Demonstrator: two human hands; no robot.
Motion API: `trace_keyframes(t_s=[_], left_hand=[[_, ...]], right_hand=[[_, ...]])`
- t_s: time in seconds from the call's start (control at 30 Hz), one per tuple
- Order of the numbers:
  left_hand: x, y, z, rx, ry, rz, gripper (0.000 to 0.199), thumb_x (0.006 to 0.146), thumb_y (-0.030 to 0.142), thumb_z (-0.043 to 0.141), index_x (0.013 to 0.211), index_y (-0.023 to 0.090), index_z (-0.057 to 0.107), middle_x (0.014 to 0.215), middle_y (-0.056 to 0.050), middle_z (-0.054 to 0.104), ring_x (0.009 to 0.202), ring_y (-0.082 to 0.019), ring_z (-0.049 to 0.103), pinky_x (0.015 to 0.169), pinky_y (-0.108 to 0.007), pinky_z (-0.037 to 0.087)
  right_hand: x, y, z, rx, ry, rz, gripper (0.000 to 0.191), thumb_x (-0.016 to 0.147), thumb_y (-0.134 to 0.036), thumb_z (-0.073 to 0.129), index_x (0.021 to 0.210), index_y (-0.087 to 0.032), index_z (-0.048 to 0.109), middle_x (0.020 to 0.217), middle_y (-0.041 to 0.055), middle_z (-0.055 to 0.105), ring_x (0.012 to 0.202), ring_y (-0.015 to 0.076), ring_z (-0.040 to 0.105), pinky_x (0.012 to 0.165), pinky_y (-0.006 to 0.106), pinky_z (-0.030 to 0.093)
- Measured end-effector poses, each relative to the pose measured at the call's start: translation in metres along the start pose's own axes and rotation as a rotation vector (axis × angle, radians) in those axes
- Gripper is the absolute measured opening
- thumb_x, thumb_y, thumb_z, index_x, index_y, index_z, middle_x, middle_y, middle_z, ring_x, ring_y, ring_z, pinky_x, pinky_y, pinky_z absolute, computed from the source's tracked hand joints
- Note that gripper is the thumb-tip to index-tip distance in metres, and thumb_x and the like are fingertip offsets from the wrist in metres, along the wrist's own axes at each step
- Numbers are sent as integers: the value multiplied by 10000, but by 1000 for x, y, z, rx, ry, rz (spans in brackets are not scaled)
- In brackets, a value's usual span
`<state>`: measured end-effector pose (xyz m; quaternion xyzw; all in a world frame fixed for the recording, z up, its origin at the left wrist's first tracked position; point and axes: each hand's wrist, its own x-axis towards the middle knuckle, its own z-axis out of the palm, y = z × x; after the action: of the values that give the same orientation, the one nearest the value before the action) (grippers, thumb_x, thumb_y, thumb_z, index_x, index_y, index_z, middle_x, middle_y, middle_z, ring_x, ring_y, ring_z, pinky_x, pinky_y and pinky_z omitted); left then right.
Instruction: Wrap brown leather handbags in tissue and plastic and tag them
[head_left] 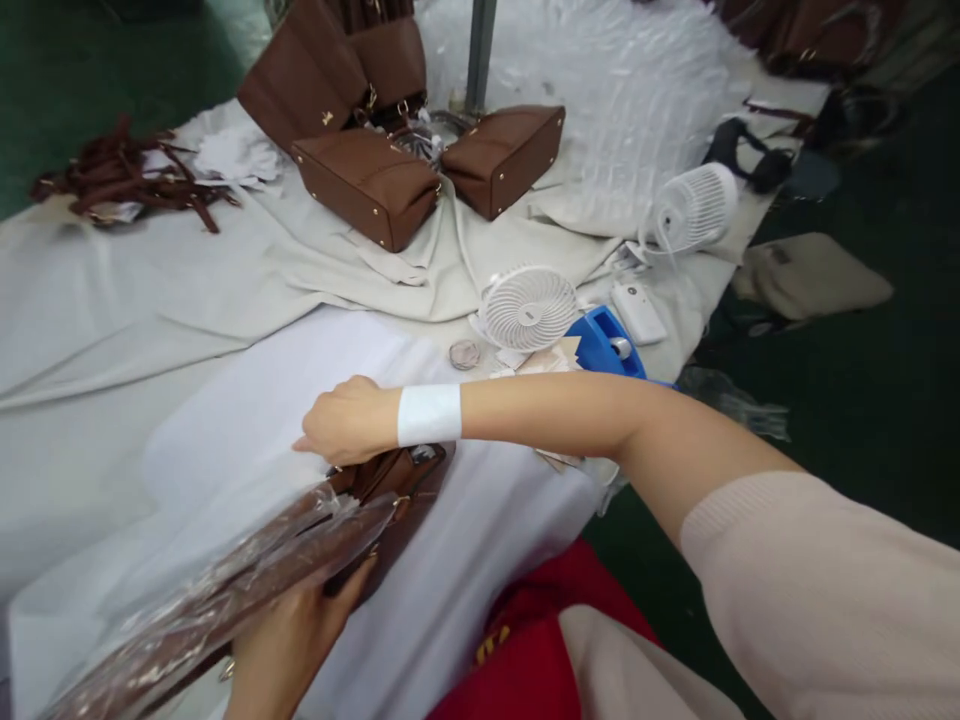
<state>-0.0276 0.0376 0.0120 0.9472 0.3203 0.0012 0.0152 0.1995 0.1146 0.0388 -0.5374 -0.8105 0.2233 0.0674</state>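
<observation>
A brown handbag (409,520) lies tilted at the lower left, its long straps (225,610) wrapped in clear plastic. My left hand (300,610) is closed around the lower side of the bag beneath the straps, with part of its fingers hidden. Above the bag's open top, my right hand (349,420) has its fingers curled and a fingertip pointing left; whatever it may pinch is hidden. A white band circles the right wrist. Under the bag lies a white sheet (480,510).
Several brown handbags (367,180) stand at the back beside a pole (480,55) and a heap of clear packaging (600,110). Brown straps (124,175) lie far left. Two white fans (529,308), a blue holder (600,345) and papers sit right of centre.
</observation>
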Motion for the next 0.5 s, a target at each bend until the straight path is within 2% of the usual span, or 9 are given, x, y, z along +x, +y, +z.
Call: trace_keyframes(t_s=[0.07,0.17,0.27,0.33,0.4,0.5], left_hand=[[2,1,-2,24,0,16,468,800,549,596,1163,263,665,1223,-117,641,1244,-372,495,1059,-533,377],[2,6,-8,13,7,10,457,817,532,585,1171,254,661,1219,-114,645,1222,-369,515,1030,-510,414],[5,13,-17,-42,-1,-32,394,835,477,586,1156,264,666,1194,-97,663,1183,-353,548,1008,-506,437],[7,16,-22,-113,-27,-70,332,829,433,608,1116,282,680,1155,-72,685,1116,-330,591,968,-491,470],[10,17,-26,-196,-69,-126,247,818,391,631,1035,297,703,1060,-48,717,1004,-303,639,877,-453,519],[9,16,-30,-270,-64,-181,243,789,374,677,1017,294,700,1018,-56,716,955,-305,645,816,-449,534]], right_hand=[[-4,-1,-2,25,-85,-13,454,971,-467,393,900,-91,637,886,104,677,882,268,661,750,468,471],[-5,-6,-12,42,-83,-144,345,945,-412,479,914,-127,671,1017,108,683,980,279,622,832,500,427],[2,-16,-25,158,-25,-232,224,921,-313,541,876,-138,673,919,80,701,867,209,615,782,355,434],[11,-24,-32,261,65,-242,217,931,-291,531,878,-127,663,852,71,695,775,166,592,711,277,411],[21,-32,-36,331,142,-205,219,936,-306,524,924,-133,659,855,67,688,750,154,572,690,262,386],[33,-43,-36,391,62,-182,187,899,-269,558,1012,-163,663,889,62,690,764,162,566,707,273,377]])
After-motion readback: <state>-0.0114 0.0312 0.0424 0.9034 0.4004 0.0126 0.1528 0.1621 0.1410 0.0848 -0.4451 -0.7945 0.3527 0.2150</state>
